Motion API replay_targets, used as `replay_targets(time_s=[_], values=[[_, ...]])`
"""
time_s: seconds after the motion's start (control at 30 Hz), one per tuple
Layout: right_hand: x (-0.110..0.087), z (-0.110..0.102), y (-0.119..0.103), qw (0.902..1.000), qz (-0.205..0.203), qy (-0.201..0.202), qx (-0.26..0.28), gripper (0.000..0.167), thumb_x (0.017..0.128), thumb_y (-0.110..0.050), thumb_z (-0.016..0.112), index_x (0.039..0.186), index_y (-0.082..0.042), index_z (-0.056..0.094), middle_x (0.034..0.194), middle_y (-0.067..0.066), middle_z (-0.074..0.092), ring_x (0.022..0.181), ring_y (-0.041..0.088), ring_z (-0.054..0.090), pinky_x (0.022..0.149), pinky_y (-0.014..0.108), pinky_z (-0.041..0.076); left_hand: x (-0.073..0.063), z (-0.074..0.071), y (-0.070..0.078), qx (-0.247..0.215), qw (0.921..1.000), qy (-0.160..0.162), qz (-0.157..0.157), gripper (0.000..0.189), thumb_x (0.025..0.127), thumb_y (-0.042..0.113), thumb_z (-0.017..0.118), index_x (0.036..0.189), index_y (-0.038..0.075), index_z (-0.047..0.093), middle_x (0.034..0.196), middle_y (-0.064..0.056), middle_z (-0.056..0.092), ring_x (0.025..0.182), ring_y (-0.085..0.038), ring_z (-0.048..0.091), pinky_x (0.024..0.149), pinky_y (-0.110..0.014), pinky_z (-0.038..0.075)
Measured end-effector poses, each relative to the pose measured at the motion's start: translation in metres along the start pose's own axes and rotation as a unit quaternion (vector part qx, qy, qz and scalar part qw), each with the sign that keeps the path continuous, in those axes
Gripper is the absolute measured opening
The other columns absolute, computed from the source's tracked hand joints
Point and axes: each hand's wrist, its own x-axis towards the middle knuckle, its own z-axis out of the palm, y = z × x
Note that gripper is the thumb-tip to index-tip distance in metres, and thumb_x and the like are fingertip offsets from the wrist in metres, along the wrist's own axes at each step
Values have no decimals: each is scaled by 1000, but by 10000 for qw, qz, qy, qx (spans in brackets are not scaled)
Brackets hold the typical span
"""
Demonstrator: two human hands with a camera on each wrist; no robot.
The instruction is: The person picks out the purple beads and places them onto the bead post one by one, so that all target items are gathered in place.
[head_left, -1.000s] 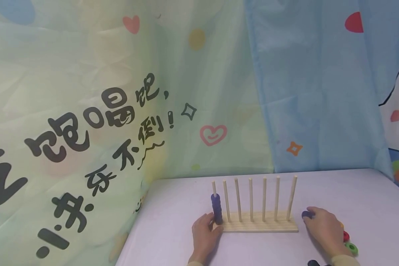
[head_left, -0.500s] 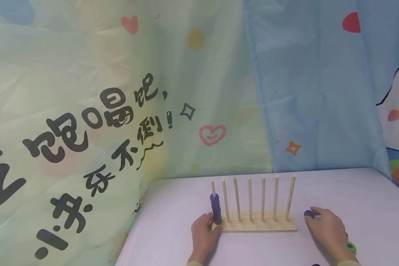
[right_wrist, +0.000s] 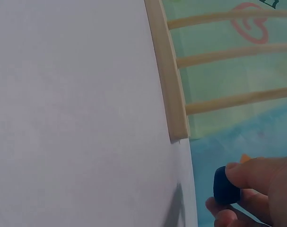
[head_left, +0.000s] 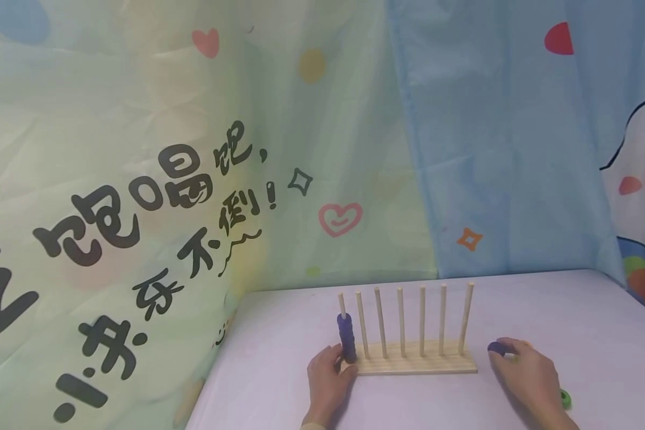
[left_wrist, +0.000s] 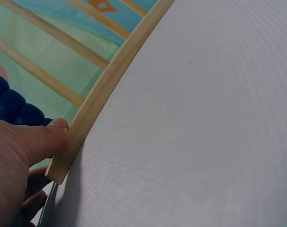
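Observation:
A wooden peg rack stands on the table, with several upright pegs in a row. Several blue-purple beads are stacked on its leftmost peg; the other pegs are bare. My left hand grips the left end of the base beside that stack. In the left wrist view, the thumb lies against the front edge of the wood. To the right of the rack, my right hand pinches a blue bead between thumb and fingers, a short way from the base's right end.
A green ring bead lies right of my right hand, partly covered by it. A bit of orange peeks out behind that hand. The white tabletop runs back to a printed curtain.
The head view has turned slightly right. My right hand stays near the same spot with the blue bead, and now covers the red bead. The left hand keeps its hold on the base.

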Motion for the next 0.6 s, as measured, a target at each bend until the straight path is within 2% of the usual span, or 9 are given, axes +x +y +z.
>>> replay_targets(time_s=[0.2,0.33,0.43,0.6], values=[[-5,5,-4,9997,208,-26,127,46,86,-23,70,123,3,59,116,28,64,106,51,56,84,66,43,0,-1,1,-31,10000,-33,-80,38,75,21,81,111,12,71,116,-6,71,118,-32,58,105,-57,35],[-8,8,-8,9973,592,-309,290,51,89,-26,68,129,2,55,120,27,62,113,51,52,90,69,41,1,0,1,-23,9999,-31,-102,39,75,20,81,111,12,71,116,-6,71,118,-31,58,106,-56,35],[-13,7,-12,9957,730,-416,381,52,90,-32,68,130,1,55,122,26,62,116,51,49,92,70,38,1,0,1,-48,9999,-60,-125,39,75,21,81,112,13,71,117,-6,71,119,-31,58,106,-56,35],[-19,7,-18,9952,682,-518,479,57,89,-40,69,129,-3,55,120,26,62,114,49,51,90,71,37,2,1,-1,-14,10000,-54,-63,38,75,22,81,111,14,71,116,-5,71,118,-31,59,106,-57,35]])
